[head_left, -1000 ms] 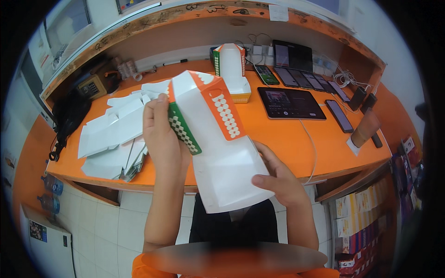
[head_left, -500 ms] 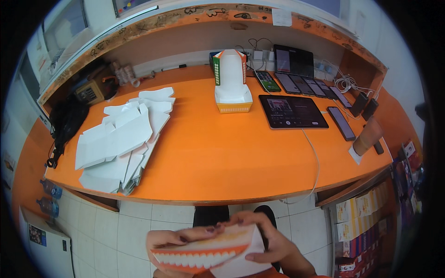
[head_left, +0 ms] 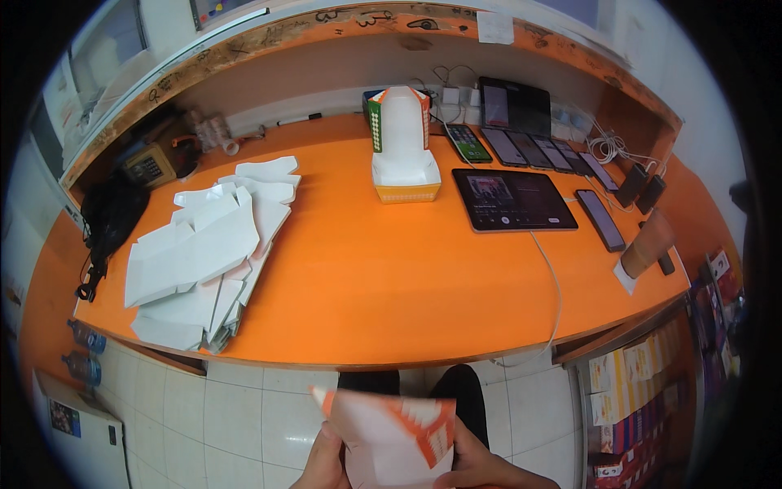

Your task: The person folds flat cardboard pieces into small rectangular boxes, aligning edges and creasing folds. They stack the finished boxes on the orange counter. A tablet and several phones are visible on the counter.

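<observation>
An orange-and-white cardboard food box [head_left: 391,448], partly folded, is held over my lap, below the table's front edge. Its plain white inside faces up, and a printed orange flap shows at its right. My left hand [head_left: 327,458] grips the box's left side, with the thumb up along the edge. On the other side my right hand [head_left: 468,456] has its fingers closed round the right wall. The box's lower end runs out of the picture. On the table stands an assembled open food box [head_left: 406,175], white inside, with green, orange and yellow outer faces.
Flat white box blanks [head_left: 204,253] lie in a loose pile on the orange table [head_left: 366,285], at the left. A tablet [head_left: 515,200], several phones [head_left: 599,218], cables and a brown cup [head_left: 649,244] occupy the right. A black bag [head_left: 114,220] rests far left.
The held box has turned so its white inside faces me. My hands have moved from across its top to its two sides, left hand lower and further down.
</observation>
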A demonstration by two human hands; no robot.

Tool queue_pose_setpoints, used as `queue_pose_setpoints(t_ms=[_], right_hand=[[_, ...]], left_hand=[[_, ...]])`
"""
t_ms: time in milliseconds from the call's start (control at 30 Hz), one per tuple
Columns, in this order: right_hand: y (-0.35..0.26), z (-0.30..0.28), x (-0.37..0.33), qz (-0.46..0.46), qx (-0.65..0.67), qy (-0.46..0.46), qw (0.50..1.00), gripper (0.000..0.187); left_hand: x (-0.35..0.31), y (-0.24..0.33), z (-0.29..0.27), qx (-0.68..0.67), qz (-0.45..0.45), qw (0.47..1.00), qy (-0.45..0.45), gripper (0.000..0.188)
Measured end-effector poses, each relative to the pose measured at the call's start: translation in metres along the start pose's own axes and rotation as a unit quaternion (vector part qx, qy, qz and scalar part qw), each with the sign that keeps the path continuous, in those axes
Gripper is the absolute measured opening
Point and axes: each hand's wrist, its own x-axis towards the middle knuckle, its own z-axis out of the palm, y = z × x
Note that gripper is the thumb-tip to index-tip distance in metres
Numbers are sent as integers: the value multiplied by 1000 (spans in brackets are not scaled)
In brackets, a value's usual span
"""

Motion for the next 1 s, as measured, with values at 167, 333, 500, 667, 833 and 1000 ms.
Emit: queue_pose_setpoints(t_ms=[167,333,500,667,833,1000], right_hand=[[3,6,3,22,142,17,989,100],[-45,0,20,159,148,26,976,103],[-109,-43,96,-16,-99,93,991,32],[-154,-132,239,-142,-117,175,967,25],[-131,-199,340,-208,-165,243,933,21],[-81,-244,366,-183,-226,272,917,21]], left_hand=[[7,9,13,-13,-28,999,19,52],[11,28,17,97,73,993,-15,36],[42,104,70,331,388,860,12,40],[147,237,149,249,455,841,-154,39],[234,278,176,253,438,850,-146,32],[303,270,173,237,426,869,-79,30]])
